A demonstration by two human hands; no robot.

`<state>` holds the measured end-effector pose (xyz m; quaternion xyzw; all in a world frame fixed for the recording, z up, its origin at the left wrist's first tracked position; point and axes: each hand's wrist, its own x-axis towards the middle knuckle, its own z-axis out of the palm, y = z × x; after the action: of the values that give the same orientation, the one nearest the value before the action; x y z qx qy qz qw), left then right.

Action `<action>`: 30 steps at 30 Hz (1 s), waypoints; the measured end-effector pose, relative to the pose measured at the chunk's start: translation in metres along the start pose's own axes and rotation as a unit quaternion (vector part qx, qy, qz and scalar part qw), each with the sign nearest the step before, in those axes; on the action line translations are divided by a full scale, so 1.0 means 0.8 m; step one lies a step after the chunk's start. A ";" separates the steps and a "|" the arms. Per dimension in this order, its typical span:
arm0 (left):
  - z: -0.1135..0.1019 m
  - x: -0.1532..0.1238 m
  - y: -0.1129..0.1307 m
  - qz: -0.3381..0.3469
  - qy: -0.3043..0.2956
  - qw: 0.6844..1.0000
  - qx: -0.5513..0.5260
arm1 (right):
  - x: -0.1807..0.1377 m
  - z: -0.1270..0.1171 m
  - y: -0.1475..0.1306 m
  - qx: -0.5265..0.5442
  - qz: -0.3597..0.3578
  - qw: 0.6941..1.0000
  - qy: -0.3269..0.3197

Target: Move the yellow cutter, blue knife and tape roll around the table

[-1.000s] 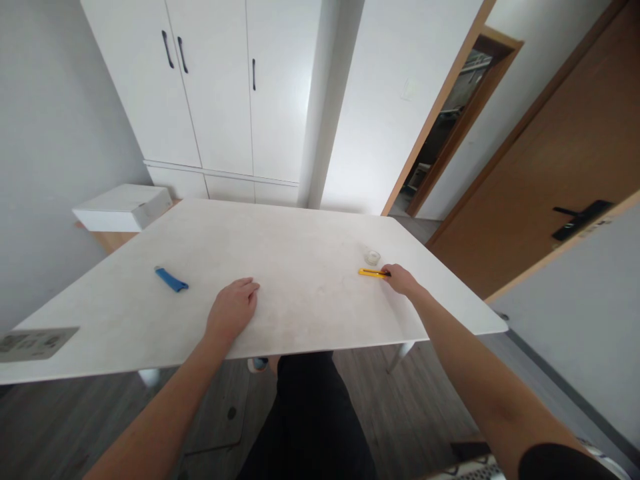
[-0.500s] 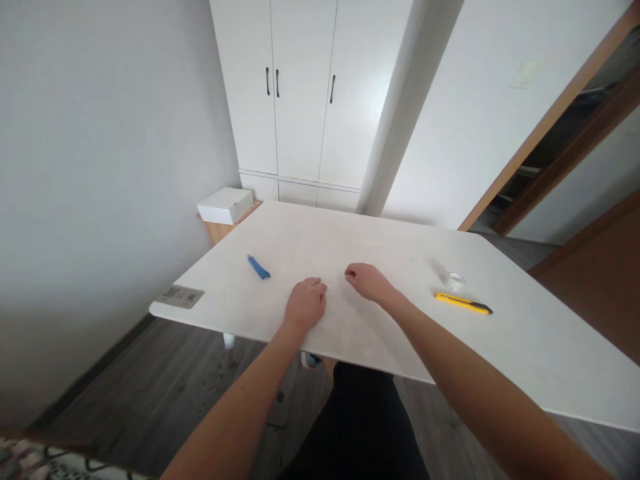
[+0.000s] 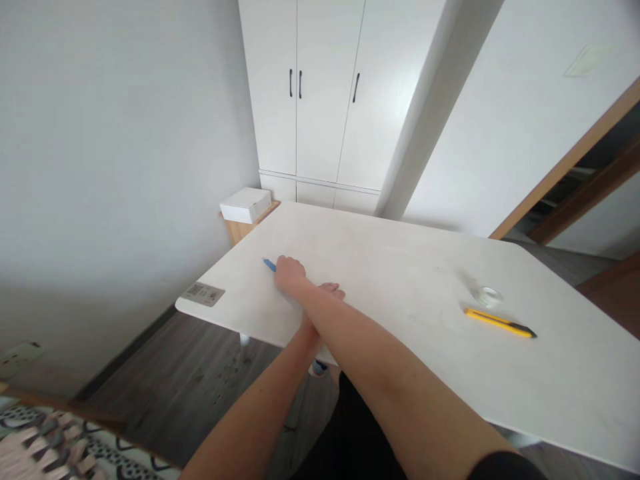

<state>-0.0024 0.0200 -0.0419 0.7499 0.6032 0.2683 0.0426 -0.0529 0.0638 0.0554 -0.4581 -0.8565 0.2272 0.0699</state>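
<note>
My right hand [image 3: 290,272] reaches across to the left side of the white table [image 3: 395,267]. Its fingers are closed over one end of a slim blue tool [image 3: 269,265] with a narrow pale tip; what kind it is I cannot make out. The tip points away to the far left. My left hand [image 3: 332,289] lies on the tabletop with its fingers stretched out and holds nothing. The right forearm crosses over the left wrist and covers part of that hand.
A yellow utility knife [image 3: 500,323] and a roll of clear tape [image 3: 489,297] lie at the right. A label [image 3: 203,294] is stuck at the near left corner. Past the far left edge, a white box [image 3: 246,205] rests on a wooden stand.
My right hand has moved left, over my left arm, and has closed on the blue tool. The left hand stays on the table. The view has turned a little to the left.
</note>
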 end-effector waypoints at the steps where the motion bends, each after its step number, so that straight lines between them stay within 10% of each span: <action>1: -0.004 -0.002 0.003 0.002 0.001 1.000 0.005 | -0.001 -0.004 0.006 0.038 0.000 0.999 -0.005; 10: -0.048 0.002 0.038 0.033 0.002 0.999 0.028 | -0.110 -0.099 0.157 0.514 0.075 0.855 0.013; 17: -0.043 0.000 0.033 0.030 0.022 0.998 0.058 | -0.290 -0.158 0.344 0.170 0.157 0.960 0.155; 21: -0.043 0.000 0.033 0.035 0.033 0.997 0.056 | -0.383 -0.193 0.436 -0.017 0.238 0.951 0.195; 30: -0.046 0.000 0.031 0.037 0.027 0.996 0.072 | -0.430 -0.219 0.502 -0.120 0.300 0.937 0.137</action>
<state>0.0031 0.0038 -0.0005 0.7656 0.5934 0.2456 -0.0374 0.5029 0.0317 0.0592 -0.7250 -0.6828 0.0679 0.0593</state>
